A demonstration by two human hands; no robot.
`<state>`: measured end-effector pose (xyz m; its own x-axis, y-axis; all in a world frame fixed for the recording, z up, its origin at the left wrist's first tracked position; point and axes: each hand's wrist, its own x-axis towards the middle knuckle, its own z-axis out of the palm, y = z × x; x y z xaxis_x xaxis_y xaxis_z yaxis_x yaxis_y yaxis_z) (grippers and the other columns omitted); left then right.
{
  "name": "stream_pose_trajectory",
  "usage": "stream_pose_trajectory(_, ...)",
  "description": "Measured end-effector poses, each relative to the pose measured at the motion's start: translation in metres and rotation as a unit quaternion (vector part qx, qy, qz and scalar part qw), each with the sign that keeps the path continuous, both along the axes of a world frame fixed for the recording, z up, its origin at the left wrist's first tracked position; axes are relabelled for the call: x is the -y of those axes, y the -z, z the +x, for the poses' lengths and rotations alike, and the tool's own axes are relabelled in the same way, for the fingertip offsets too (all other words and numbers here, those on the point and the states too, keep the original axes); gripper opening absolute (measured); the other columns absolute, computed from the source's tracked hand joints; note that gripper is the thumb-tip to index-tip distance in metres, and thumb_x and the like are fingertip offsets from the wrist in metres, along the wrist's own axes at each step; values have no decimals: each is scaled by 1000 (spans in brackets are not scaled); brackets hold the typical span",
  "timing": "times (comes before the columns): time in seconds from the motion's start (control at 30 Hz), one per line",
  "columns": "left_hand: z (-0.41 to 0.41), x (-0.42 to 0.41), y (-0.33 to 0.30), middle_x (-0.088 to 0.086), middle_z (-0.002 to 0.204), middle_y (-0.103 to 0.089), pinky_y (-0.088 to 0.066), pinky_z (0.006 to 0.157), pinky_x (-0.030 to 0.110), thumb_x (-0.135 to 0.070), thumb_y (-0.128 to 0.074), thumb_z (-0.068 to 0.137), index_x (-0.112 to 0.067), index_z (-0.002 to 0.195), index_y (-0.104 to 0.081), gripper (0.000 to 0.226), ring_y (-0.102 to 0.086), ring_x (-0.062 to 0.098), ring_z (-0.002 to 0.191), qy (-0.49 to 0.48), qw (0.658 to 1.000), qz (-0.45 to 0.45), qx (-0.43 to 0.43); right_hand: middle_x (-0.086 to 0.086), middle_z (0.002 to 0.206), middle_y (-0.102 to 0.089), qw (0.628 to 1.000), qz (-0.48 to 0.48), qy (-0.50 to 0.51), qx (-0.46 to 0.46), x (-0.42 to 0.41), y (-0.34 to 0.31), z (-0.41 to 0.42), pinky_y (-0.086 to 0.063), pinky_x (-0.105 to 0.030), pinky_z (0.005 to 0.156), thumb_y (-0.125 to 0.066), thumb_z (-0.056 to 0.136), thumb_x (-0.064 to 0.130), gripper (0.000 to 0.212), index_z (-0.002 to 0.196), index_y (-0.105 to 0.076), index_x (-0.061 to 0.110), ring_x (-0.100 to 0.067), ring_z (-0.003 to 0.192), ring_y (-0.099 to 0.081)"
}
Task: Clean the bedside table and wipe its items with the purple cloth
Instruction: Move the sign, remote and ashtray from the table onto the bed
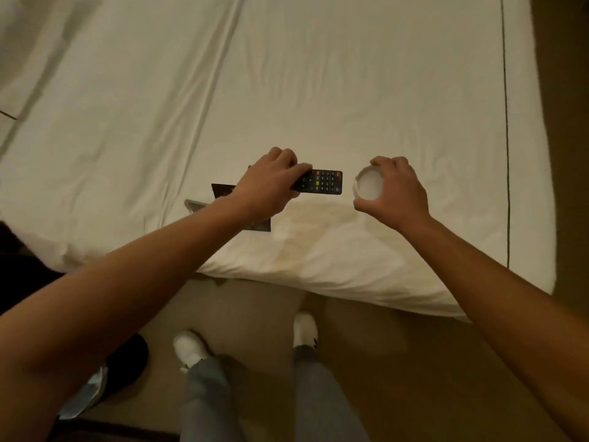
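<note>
White bed: left hand grips remote, right hand clasps dish; lay both flat, apart.

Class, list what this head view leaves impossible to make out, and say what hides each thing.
- Purple cloth and bedside table: neither appears in the head view.
- Dark flat items on the bed: mostly covered by the left forearm.
- Remote: near end hidden under the left hand.
- White round dish: far side covered by the right hand.

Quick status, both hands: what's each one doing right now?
Left hand: grips one end of the black remote over the bed.
Right hand: fingers curled round the small white round dish.
</note>
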<state>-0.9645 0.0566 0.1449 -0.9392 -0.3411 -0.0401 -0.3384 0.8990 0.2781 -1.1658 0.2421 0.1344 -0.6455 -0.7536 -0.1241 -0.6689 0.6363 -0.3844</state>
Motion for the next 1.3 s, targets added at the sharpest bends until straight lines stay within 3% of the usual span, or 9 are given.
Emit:
stream_pose_trajectory(0.2,-26,-45,56,12,127,-55,-50,91,51,-22,-68,92,-17,145,-49,56,-48,32,116,28,999,20,23,-5,133,-50,999,30,16,25,-39,47,-22,-51,-42,92,-85,63,43,85,139,-50,27,-29,121,-53)
stream_pose_trajectory(0.6,-28,-68,156,11,127,-55,-50,88,43,-20,-69,91,-19,144,-51,56,-49,31,118,1,994,78,81,-8,132,-53,993,97,-4,67,-68,138,-13,-50,-42,94,-85,64,45,86,139,-50,23,-31,119,-56)
stream_pose_trajectory(0.87,-30,-69,177,12,126,-55,-51,90,45,-21,-70,92,-19,143,-54,53,-50,32,116,-1,990,104,96,-10,129,-55,993,100,-43,47,-72,156,-7,-45,-44,98,-87,62,46,86,136,-53,19,-32,116,-56)
stream_pose_trajectory(1.03,-30,-70,182,11,122,-57,-48,81,41,-21,-72,90,-19,138,-59,49,-53,32,111,2,992,93,89,-10,127,-57,992,106,-64,11,-71,164,-3,-44,-45,99,-87,63,49,86,136,-53,17,-32,121,-52)
stream_pose_trajectory(1.3,-30,-68,182,10,129,-54,-50,88,42,-28,-72,89,-20,142,-53,56,-52,30,115,12,990,108,90,-11,151,-44,992,112,-56,19,-68,163,2,-39,-49,110,-86,66,58,96,145,-46,20,-32,140,-41)
